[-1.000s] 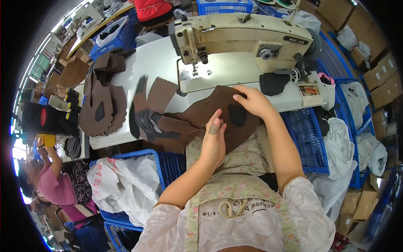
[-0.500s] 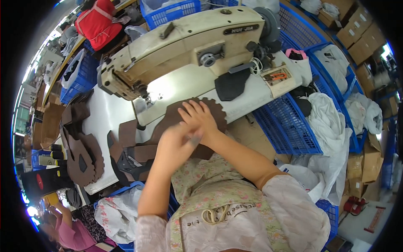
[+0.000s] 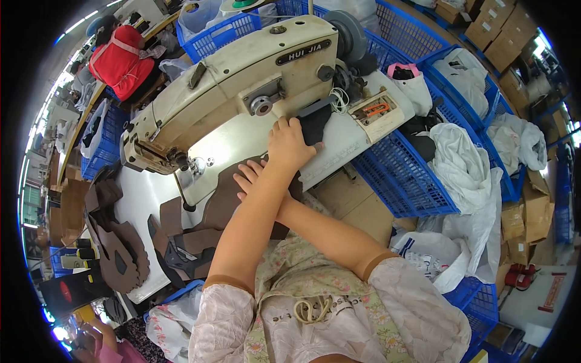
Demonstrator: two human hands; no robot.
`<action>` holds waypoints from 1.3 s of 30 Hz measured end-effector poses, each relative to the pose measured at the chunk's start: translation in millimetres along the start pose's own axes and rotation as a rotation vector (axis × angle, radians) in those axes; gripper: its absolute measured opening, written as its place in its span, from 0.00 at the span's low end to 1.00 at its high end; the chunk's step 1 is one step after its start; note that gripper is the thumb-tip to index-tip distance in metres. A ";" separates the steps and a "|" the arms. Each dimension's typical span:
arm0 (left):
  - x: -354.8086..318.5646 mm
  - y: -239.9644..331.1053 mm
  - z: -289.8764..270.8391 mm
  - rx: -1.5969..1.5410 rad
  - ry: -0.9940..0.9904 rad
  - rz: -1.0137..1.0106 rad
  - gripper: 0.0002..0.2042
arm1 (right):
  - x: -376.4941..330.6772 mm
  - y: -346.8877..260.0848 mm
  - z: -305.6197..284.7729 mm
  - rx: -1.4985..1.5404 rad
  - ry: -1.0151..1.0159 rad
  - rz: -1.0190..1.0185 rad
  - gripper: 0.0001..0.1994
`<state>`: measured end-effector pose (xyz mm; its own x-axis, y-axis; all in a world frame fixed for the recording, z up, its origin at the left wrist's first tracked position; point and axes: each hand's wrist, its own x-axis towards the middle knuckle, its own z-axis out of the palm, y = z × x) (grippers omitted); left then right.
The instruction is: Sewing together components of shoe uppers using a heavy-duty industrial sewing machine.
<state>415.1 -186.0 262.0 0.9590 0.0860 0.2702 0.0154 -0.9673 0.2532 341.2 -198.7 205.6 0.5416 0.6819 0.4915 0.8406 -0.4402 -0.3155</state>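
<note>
My forearms cross, the left one over the right. My left hand (image 3: 291, 145) is at the near edge of a black flat piece (image 3: 316, 126) on the sewing machine table, its fingers bent down and its thumb held apart; its fingertips are partly hidden. My right hand (image 3: 250, 178) lies with fingers spread on a dark brown cut piece (image 3: 224, 192). My left forearm hides part of that hand and piece. Behind both hands stands a cream sewing machine (image 3: 224, 72), its needle area to the left of the brown piece.
More brown scalloped pieces (image 3: 124, 260) lie on the table's left, beside brown and black parts (image 3: 187, 245). Blue crates (image 3: 402, 181) with white bags (image 3: 463, 163) stand at the right. A person in red (image 3: 124, 63) sits at the far left, another in pink at lower left.
My left hand has moved from above the right hand out to the black piece, crossing over my right forearm. My right hand stays on the brown piece. The whole view has shifted slightly.
</note>
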 end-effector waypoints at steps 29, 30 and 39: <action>-198.2 -185.0 -159.0 -0.017 -0.095 -0.219 0.30 | 16.6 -13.1 -5.9 0.082 -0.022 -0.030 0.24; -203.3 -195.1 -157.8 -0.013 -0.097 -0.234 0.30 | 22.0 -16.3 -3.3 0.097 -0.044 -0.043 0.24; -187.2 -217.1 -158.8 0.048 -0.175 -0.243 0.32 | 45.1 -14.8 4.6 0.062 -0.150 -0.062 0.25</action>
<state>187.3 45.8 303.9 0.9596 0.2782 0.0420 0.2600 -0.9338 0.2459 353.1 -158.8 228.7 0.4788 0.7884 0.3861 0.8684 -0.3607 -0.3404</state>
